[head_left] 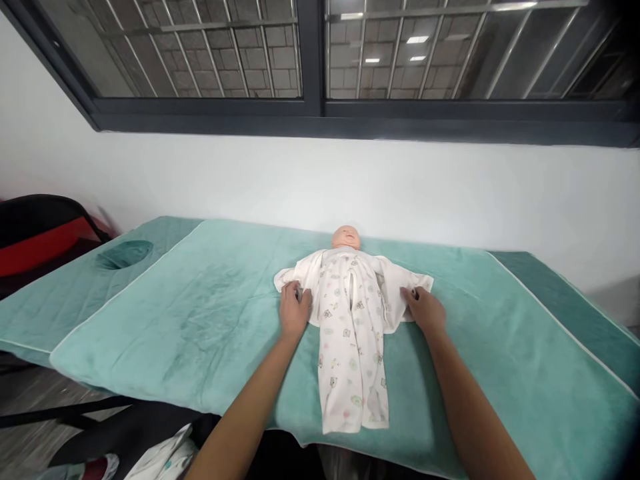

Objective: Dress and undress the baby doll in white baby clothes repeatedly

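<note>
A baby doll lies face up, its head toward the wall. Over its body spreads a white baby top, sleeves out to both sides. White baby trousers with small animal prints lie over the top's middle, legs pointing toward me. My left hand is closed at the top's left side, below the sleeve, fingers and thumb pinching the cloth. On the other side, my right hand pinches the cloth below the right sleeve. The doll's arms and legs are hidden beneath the clothes.
The doll rests on a green padded bed with a face hole at its left end. A white wall and a dark-framed window stand behind it. White printed cloth lies on a black seat at lower left.
</note>
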A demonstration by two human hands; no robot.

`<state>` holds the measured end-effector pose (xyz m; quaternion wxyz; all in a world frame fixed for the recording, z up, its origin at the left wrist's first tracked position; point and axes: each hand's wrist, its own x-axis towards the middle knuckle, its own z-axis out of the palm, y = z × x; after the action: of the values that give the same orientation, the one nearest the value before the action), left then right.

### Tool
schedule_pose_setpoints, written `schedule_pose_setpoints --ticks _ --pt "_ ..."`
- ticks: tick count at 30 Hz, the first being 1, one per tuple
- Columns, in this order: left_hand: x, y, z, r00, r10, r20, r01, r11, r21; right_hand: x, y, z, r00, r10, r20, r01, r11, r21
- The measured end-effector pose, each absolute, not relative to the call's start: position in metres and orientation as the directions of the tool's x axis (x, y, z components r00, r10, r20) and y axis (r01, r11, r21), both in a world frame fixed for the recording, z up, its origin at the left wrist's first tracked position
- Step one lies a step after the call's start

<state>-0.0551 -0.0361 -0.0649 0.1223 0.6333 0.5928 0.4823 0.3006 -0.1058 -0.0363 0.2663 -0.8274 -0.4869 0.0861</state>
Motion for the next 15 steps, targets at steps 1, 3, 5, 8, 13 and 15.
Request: schedule_pose_setpoints --ticks 1,3,5,8,13,15 --pt "-0.055 -0.036 -0.065 -0.174 0.865 0.47 0.631 -0.269 0.728 0.297 -0.107 -0.038 0.491 0.861 0.128 0.752 -0.346 -0.561" --pt "-0.056 -0.037 -0.066 -0.174 0.852 0.493 0.623 -0.292 0.725 0.292 -0.11 -0.041 0.447 0.879 0.167 0.669 -0.204 -0.715" --pt "-0.057 -0.039 -0.067 -0.157 0.841 0.518 0.621 -0.323 0.714 0.29 -0.107 -0.038 0.438 0.883 0.17 0.427 -0.038 -0.904" --pt "-0.057 -0.041 -0.066 -0.133 0.836 0.532 0.617 -0.35 0.704 0.285 -0.09 -0.018 0.419 0.903 0.1 -0.067 0.141 -0.988" --pt "-0.057 -0.044 -0.064 -0.144 0.831 0.538 0.61 -0.353 0.709 0.248 -0.055 0.03 0.119 0.98 0.161 -0.255 0.187 -0.949" --pt "-0.058 -0.044 -0.065 -0.168 0.833 0.527 0.614 -0.329 0.717 0.23 -0.052 0.036 -0.066 0.977 0.201 -0.219 0.182 -0.959"
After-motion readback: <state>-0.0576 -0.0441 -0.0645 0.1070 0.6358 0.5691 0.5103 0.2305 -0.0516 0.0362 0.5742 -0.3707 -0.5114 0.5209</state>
